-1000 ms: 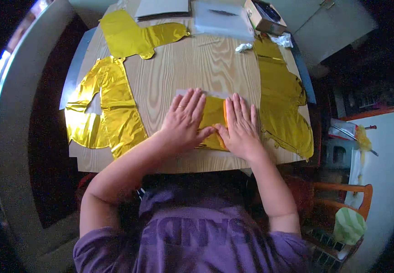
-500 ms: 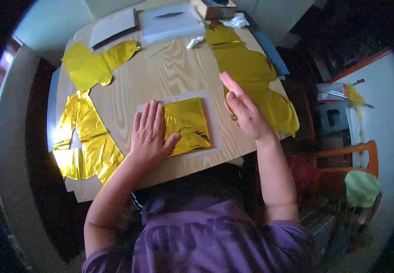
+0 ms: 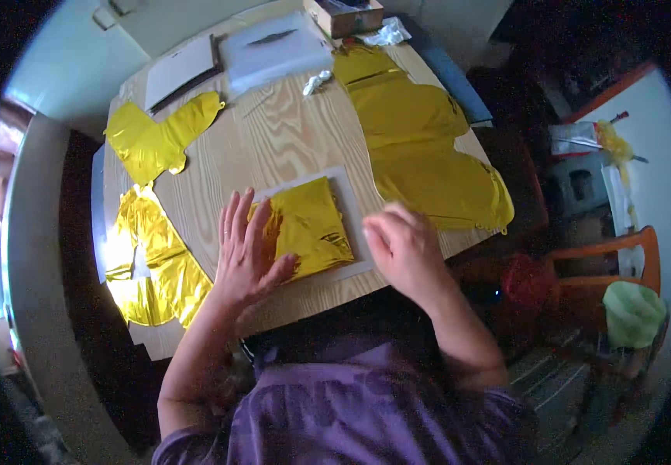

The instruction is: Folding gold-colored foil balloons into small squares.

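A folded gold foil balloon (image 3: 312,225), deflated and creased, lies on a white sheet (image 3: 335,172) near the table's front edge. My left hand (image 3: 244,252) is at its left side, fingers spread and thumb over its lower left corner. Just right of the sheet, my right hand (image 3: 411,252) is closed with its fingers curled in; whether anything is inside them is hidden. To the right lies a large flat gold foil balloon (image 3: 413,128) with rounded lobes and small tabs. Two more gold foil pieces lie left: a bent one (image 3: 153,139) and a shiny crumpled one (image 3: 153,267).
Along the back of the wooden table (image 3: 273,128) are a pale flat panel (image 3: 182,74), a clear plastic box (image 3: 273,58) and an open cardboard box (image 3: 347,17). Small crumpled wrappings (image 3: 317,82) lie before them. An orange chair (image 3: 645,256) stands at the right.
My right hand has come inward and lower, from outstretched fingers to curled ones. My left hand's fingers have spread and lifted a little. The whole view has shifted and turned slightly.
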`<control>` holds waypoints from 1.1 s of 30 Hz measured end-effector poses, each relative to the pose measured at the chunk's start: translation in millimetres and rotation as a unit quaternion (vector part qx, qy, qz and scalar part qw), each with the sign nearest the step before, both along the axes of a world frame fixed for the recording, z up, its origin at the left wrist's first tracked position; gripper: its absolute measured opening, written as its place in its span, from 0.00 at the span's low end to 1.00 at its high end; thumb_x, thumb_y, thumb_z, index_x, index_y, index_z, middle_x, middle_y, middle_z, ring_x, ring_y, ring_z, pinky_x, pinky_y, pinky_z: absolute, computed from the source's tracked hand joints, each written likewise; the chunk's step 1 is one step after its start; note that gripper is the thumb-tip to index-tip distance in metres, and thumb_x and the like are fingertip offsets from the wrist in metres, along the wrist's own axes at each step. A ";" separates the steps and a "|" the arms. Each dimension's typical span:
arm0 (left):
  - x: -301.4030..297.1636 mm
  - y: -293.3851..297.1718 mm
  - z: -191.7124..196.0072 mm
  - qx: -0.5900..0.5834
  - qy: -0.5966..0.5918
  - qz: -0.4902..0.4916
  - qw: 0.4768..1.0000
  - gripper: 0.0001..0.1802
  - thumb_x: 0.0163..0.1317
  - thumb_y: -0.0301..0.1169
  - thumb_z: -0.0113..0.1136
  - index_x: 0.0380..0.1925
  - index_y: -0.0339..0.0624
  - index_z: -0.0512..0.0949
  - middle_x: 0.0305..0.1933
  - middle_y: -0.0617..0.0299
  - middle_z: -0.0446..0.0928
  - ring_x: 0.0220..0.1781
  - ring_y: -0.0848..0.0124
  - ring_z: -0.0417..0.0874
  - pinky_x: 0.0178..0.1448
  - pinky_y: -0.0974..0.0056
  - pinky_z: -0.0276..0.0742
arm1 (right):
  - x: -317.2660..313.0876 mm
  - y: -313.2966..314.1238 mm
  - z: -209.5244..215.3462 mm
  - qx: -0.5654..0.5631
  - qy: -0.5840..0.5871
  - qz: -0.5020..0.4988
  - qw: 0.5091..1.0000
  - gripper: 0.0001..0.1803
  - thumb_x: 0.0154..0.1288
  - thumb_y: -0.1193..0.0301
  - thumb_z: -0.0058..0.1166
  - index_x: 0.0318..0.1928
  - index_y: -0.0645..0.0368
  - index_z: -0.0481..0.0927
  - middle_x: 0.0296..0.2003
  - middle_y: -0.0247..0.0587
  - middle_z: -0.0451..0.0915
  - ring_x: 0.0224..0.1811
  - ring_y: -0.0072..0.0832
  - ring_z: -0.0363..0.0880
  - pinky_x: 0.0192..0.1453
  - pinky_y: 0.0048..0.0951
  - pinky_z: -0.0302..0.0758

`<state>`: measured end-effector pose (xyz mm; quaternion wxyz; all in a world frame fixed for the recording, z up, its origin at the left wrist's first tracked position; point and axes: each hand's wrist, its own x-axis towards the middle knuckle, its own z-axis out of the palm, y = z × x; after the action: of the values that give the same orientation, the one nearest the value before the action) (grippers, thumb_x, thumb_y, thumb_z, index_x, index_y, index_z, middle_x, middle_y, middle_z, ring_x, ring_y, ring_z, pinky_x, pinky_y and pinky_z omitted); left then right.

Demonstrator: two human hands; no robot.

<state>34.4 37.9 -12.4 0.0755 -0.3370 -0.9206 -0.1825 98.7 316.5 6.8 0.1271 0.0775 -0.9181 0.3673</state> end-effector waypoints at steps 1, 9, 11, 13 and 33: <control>-0.7 1.8 4.1 -0.009 -0.010 -0.006 1.000 0.46 0.61 0.55 0.60 0.70 0.34 0.60 0.76 0.37 0.52 0.78 0.39 0.52 0.78 0.42 0.48 | 11.5 -0.4 -3.7 0.001 -0.001 0.001 1.000 0.08 0.63 0.72 0.60 0.40 0.62 0.81 0.38 0.45 0.79 0.41 0.43 0.80 0.47 0.42 0.75; -17.6 4.2 0.6 -0.009 -0.065 -0.082 0.994 0.41 0.61 0.53 0.61 0.66 0.33 0.67 0.68 0.38 0.66 0.71 0.40 0.65 0.74 0.41 0.57 | 34.7 -14.9 -26.0 0.096 0.066 0.050 0.992 0.18 0.55 0.72 0.63 0.47 0.59 0.78 0.47 0.41 0.74 0.46 0.39 0.75 0.51 0.44 0.71; -21.9 7.3 2.9 -0.025 -0.051 -0.098 0.994 0.40 0.61 0.51 0.62 0.65 0.33 0.68 0.67 0.38 0.68 0.70 0.40 0.66 0.74 0.41 0.57 | 26.9 -12.4 -27.7 0.105 0.089 0.094 0.986 0.23 0.54 0.71 0.62 0.52 0.61 0.77 0.53 0.46 0.74 0.52 0.43 0.75 0.59 0.47 0.70; -24.3 8.9 3.9 -0.042 -0.041 -0.103 0.993 0.39 0.60 0.50 0.63 0.64 0.33 0.69 0.67 0.39 0.68 0.70 0.41 0.67 0.74 0.40 0.57 | 15.7 -7.3 -18.9 0.078 0.117 0.147 0.979 0.24 0.54 0.70 0.61 0.53 0.62 0.77 0.57 0.48 0.73 0.56 0.45 0.74 0.64 0.47 0.69; -2.7 -36.2 6.1 -0.030 0.115 -0.287 0.951 0.26 0.50 0.36 0.69 0.51 0.39 0.80 0.57 0.49 0.78 0.62 0.51 0.79 0.67 0.44 0.73 | -52.1 -25.8 -40.2 0.312 -0.039 0.135 0.940 0.36 0.77 0.52 0.38 0.76 0.61 0.53 0.78 0.47 0.49 0.81 0.39 0.43 0.83 0.47 0.34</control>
<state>31.7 1.6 -6.2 0.1154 -0.6077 -0.7752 -0.1284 46.6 290.8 -33.4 0.0101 0.2223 -0.9717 0.0786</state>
